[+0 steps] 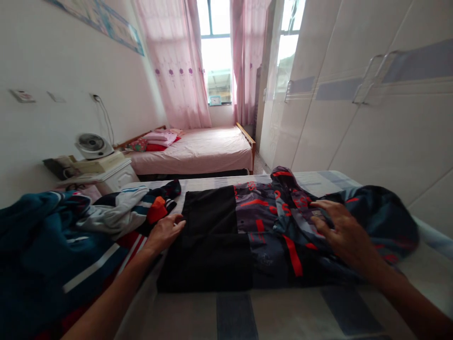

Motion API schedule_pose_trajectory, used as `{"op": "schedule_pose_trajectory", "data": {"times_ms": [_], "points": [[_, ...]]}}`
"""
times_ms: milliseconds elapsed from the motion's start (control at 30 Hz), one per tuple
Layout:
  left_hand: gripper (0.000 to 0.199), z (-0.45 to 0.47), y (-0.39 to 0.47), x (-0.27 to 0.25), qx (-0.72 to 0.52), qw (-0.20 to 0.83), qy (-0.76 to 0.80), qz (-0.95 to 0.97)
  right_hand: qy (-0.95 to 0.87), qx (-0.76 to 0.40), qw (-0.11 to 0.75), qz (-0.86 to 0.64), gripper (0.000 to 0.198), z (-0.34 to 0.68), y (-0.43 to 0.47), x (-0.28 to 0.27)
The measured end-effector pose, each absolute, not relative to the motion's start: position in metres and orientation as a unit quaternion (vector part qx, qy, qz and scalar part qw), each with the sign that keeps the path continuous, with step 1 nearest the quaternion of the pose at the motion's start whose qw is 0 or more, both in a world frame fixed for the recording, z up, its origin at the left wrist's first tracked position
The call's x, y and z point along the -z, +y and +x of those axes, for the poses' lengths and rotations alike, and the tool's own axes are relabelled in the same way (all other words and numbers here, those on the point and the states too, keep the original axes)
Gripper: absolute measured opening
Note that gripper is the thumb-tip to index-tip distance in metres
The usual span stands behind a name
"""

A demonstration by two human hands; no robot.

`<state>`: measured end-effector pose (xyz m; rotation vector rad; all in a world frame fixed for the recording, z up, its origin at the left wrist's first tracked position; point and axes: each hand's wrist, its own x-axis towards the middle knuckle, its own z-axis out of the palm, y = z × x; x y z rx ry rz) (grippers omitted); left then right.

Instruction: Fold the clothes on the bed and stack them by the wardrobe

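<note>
- On the near bed [283, 314], middle: one dark, red-marked garment [208, 215], spread flat at left, bunched at right; bare sheet shown along its near edge, a narrower strip along the far.
- Hands, two: left hand [166, 233] placed at the garment's left edge, its grip not discernible; right hand [338, 229] set over the bunched part, thumb and forefinger parted.
- Clothes heap [88, 250], one: left side crowded by it.
- Beyond: far bed [215, 146], one; fan [92, 145], one, far left; wardrobe [329, 127], right.
</note>
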<state>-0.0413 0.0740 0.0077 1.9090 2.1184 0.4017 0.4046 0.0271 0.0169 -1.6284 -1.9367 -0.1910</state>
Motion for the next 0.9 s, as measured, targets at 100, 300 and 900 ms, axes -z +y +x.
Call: {"op": "schedule_pose_trajectory", "data": {"times_ms": [100, 300, 900], "points": [[0.037, -0.038, 0.097, 0.003, -0.125, 0.124, 0.751, 0.637, -0.749, 0.088, 0.274, -0.597, 0.038, 0.381, 0.044, 0.026], [0.042, -0.039, 0.111, 0.009, -0.097, 0.103, 0.782, 0.607, -0.760, 0.094, 0.219, -0.604, 0.033, 0.378, 0.052, 0.068], [0.030, -0.031, 0.110, -0.008, -0.069, -0.067, 0.763, 0.640, -0.769, 0.123, 0.203, -0.594, 0.032, 0.379, 0.049, 0.061]]}}
